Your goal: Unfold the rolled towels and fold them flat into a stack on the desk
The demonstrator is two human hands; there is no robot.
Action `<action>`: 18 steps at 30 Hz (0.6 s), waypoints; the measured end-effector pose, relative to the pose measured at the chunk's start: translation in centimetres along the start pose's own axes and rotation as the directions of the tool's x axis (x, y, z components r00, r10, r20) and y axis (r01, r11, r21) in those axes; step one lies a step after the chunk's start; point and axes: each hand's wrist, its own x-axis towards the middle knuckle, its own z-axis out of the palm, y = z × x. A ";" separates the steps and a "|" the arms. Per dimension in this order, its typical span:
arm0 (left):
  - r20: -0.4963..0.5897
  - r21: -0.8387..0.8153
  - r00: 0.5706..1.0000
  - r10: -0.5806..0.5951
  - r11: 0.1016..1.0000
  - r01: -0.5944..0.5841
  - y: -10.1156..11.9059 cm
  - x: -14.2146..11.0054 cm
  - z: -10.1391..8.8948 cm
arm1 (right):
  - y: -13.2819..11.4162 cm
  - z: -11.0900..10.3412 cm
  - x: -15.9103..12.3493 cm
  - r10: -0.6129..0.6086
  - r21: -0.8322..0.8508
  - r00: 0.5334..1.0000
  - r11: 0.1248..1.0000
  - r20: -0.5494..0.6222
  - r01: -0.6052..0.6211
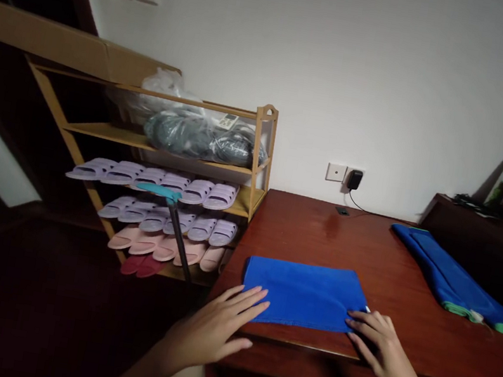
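A bright blue cloth (306, 293) lies flat as a neat rectangle near the front edge of the dark red wooden table (321, 232). My left hand (221, 325) rests at its left front corner, fingers stretched out over the fabric and thumb apart. On the opposite side, my right hand (377, 341) touches the right edge with its fingertips, the fingers extended and slightly spread. A small white bit, perhaps a label, shows beside the right fingertips. Neither hand grips the cloth.
Another folded blue cloth with green edging (462, 282) lies at the table's right. A black plug adapter (354, 179) sits in the wall socket, its cable running along the table's back. To the left stands a wooden shoe rack (263, 158) with several slippers (221, 196) and a blue-topped pole (180, 238).
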 end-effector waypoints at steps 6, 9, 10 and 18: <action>0.006 -0.008 1.000 -0.022 1.000 0.022 -1.3 -0.2 0.0 | -2.2 -1.4 -2.8 -0.041 0.049 0.993 0.998 0.112 0.036; -0.049 0.017 0.993 -0.103 0.994 0.104 -1.8 1.7 -0.3 | -4.0 -1.7 -2.3 -0.101 0.004 0.992 0.995 0.072 0.101; -0.049 0.030 0.991 -0.123 0.992 0.124 -2.0 2.5 -0.4 | -4.7 -1.6 -1.9 -0.126 -0.018 0.989 0.992 0.078 0.128; 0.148 0.098 0.957 -0.251 0.966 0.239 -7.3 10.2 1.3 | -10.5 2.1 1.2 -0.188 -0.184 0.982 0.965 0.003 0.185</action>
